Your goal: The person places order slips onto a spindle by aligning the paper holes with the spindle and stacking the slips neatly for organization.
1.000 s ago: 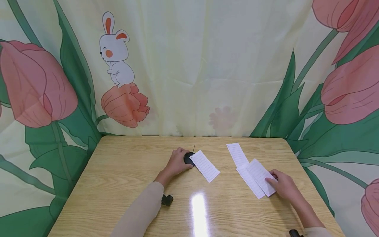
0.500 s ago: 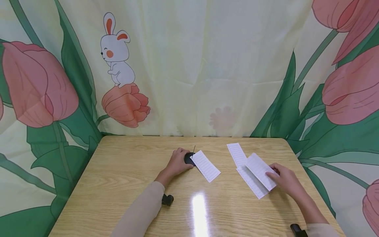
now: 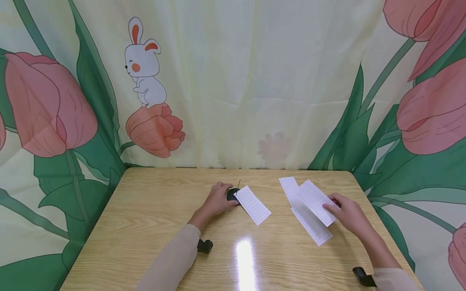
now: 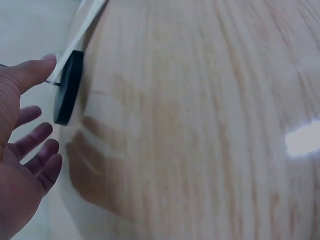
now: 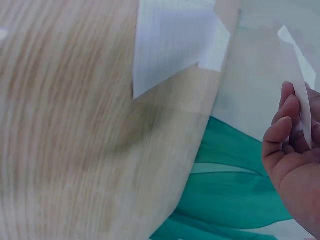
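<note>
My left hand [image 3: 217, 199] has thumb and fingers around the edge of a round black base [image 3: 232, 194], also visible in the left wrist view [image 4: 69, 89]. From the base rises a thin dark pin [image 3: 238, 185]. One lined white slip [image 3: 253, 205] lies slanted with its upper left corner at the pin. In my right hand [image 3: 349, 212] a white lined paper [image 3: 317, 201] is pinched between thumb and fingers, tilted above the table. Partly under it are another slip [image 3: 314, 227] and a slip farther back [image 3: 289, 188]. The right wrist view shows the pinched paper [image 5: 296, 75] edge-on.
The wooden table [image 3: 153, 210] reaches back to a curtain [image 3: 218, 81] printed with tulips and a rabbit. A black device [image 3: 205, 246] is at the left wrist and another [image 3: 363, 277] at the right wrist. Light glares on the table's front middle.
My right hand has lifted the paper and moved it back and slightly left, showing more of the slip beneath. The left hand, base and pinned-side slip have hardly moved.
</note>
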Tool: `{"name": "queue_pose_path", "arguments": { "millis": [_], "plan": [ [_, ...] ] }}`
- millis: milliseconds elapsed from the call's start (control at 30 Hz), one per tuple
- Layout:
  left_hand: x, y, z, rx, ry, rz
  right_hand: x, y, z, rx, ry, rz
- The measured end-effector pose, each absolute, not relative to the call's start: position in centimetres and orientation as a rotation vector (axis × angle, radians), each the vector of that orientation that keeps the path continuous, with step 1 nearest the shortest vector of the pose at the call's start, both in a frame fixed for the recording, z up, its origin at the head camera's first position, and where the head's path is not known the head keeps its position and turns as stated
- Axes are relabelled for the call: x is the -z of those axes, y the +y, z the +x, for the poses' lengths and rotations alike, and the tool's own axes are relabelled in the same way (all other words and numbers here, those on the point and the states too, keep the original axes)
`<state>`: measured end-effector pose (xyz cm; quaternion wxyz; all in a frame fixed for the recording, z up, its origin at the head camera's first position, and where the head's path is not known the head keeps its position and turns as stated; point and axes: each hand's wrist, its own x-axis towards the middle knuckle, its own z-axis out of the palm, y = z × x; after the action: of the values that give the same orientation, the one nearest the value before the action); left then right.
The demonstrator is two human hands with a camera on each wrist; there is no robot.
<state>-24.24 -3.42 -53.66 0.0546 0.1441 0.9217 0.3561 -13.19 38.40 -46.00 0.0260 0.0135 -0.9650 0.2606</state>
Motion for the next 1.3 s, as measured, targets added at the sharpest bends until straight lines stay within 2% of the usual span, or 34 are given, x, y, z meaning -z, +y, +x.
{"name": "queue_pose_path", "arguments": {
  "millis": [533, 1300],
  "plan": [
    [50.2, -4.2, -24.2, -1.206, 2.751, 0.471, 44.2, 35.8, -15.2, -0.838, -2.927, 0.114],
    [44.8, -3.6, -23.5, -1.379, 2.852, 0.824, 41.9, 31.2, -17.5, -0.927, -2.855, 0.274]
  ]
}}
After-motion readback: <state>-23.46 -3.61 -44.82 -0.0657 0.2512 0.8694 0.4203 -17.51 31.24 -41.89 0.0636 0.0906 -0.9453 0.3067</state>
